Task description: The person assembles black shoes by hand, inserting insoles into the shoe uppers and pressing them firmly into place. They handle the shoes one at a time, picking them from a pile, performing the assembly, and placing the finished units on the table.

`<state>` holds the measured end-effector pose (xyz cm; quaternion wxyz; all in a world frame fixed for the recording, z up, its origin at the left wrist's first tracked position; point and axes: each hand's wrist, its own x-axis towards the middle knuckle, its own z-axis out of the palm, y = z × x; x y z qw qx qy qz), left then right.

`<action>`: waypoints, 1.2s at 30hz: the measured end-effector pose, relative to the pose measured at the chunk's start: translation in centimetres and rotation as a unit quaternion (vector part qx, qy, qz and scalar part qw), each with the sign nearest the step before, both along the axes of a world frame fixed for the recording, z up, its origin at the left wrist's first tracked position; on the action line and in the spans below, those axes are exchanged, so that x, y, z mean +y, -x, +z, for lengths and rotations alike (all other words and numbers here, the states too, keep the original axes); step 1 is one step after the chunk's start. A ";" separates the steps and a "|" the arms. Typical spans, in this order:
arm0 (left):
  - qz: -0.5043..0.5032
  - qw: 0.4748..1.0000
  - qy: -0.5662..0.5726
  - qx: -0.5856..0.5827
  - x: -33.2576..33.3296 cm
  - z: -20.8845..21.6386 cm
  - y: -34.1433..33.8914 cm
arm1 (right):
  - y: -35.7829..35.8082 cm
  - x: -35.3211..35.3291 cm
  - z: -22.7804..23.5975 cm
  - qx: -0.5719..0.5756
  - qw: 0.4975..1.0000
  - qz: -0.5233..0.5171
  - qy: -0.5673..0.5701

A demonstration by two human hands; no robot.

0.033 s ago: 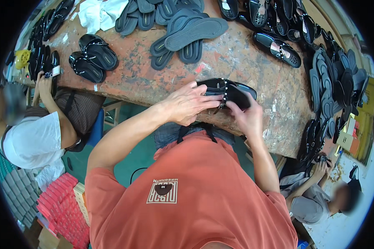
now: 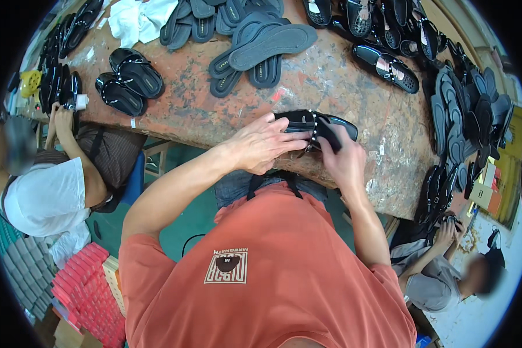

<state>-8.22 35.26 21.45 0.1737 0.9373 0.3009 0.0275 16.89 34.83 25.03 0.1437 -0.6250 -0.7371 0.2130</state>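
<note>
A shiny black shoe (image 2: 347, 127) with a studded strap lies across the near edge of the worktable, its toe to the right. My left hand (image 2: 260, 144) grips its heel end, with fingers reaching to the strap. Over the front of the shoe, my right hand (image 2: 345, 161) pinches a dark flat piece (image 2: 330, 138) that looks like an insole, between thumb and fingers. That piece is tilted beside the strap; my fingers cover part of it. How far it sits inside the shoe is hidden.
Grey insoles (image 2: 272, 47) lie piled beyond the shoe, with another heap (image 2: 452, 127) at the right. Finished-looking black shoes (image 2: 387, 68) crowd the far right; a pair (image 2: 130, 81) stands left. One co-worker (image 2: 46, 194) sits at the left, another (image 2: 438, 284) at the right.
My right hand has shifted slightly left and turned, carrying the insole-like piece closer to the strap. My left hand stays in place on the shoe.
</note>
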 end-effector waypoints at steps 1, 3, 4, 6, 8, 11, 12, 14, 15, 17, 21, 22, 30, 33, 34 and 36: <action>0.006 1.000 0.006 -0.011 -0.1 0.0 -0.1 | 0.2 0.0 -0.2 -0.048 0.998 0.035 -0.026; 0.018 1.000 -0.003 0.004 -0.1 0.8 -0.7 | 0.7 0.0 -0.1 -0.142 0.985 0.079 -0.062; 0.025 1.000 -0.007 0.011 -0.1 1.0 -1.0 | 0.9 0.2 -0.2 -0.172 0.978 0.091 -0.074; 0.031 0.999 -0.010 0.019 -0.1 1.1 -1.3 | 1.2 0.4 -0.4 -0.198 0.973 0.098 -0.068; 0.032 0.999 0.010 0.041 0.0 1.3 -1.5 | 1.5 0.3 -0.6 -0.189 0.975 0.091 -0.077; 0.037 0.999 -0.013 0.007 -0.2 0.1 -1.5 | 1.9 -0.8 -1.2 -0.125 0.981 0.071 -0.131; 0.033 0.999 0.013 0.028 0.1 0.4 -1.6 | 2.3 -1.7 -1.7 -0.107 0.979 0.068 -0.160; 0.021 0.995 0.062 0.073 0.8 1.1 -1.9 | 2.7 -2.2 -3.3 -0.073 0.974 0.066 -0.203; 0.026 0.994 0.066 0.079 0.7 0.7 -2.3 | 2.4 -2.3 -3.5 -0.089 0.972 0.069 -0.204; 0.029 0.997 0.052 0.047 1.0 0.8 -2.1 | 2.0 -2.1 -3.2 -0.106 0.972 0.069 -0.198; 0.045 0.997 0.051 -0.048 0.3 0.6 -0.5 | 1.7 -0.7 -2.6 -0.165 0.968 0.108 -0.153; 0.040 0.996 0.057 -0.063 0.4 0.7 -0.2 | 1.5 -0.5 -2.7 -0.193 0.963 0.129 -0.137; -0.067 0.995 -0.003 -0.074 0.9 0.9 1.0 | -3.7 2.7 1.8 -0.080 0.934 0.319 -0.136; -0.097 0.995 -0.011 -0.013 2.0 2.1 0.2 | -6.3 3.3 -1.5 0.012 0.964 0.266 -0.022; -0.104 0.995 -0.005 0.003 2.3 2.3 -0.1 | -6.4 3.5 -2.3 0.048 0.967 0.250 0.000; -0.104 0.994 -0.017 -0.009 2.4 1.4 -0.1 | -5.9 4.1 -3.2 0.036 0.969 0.243 -0.007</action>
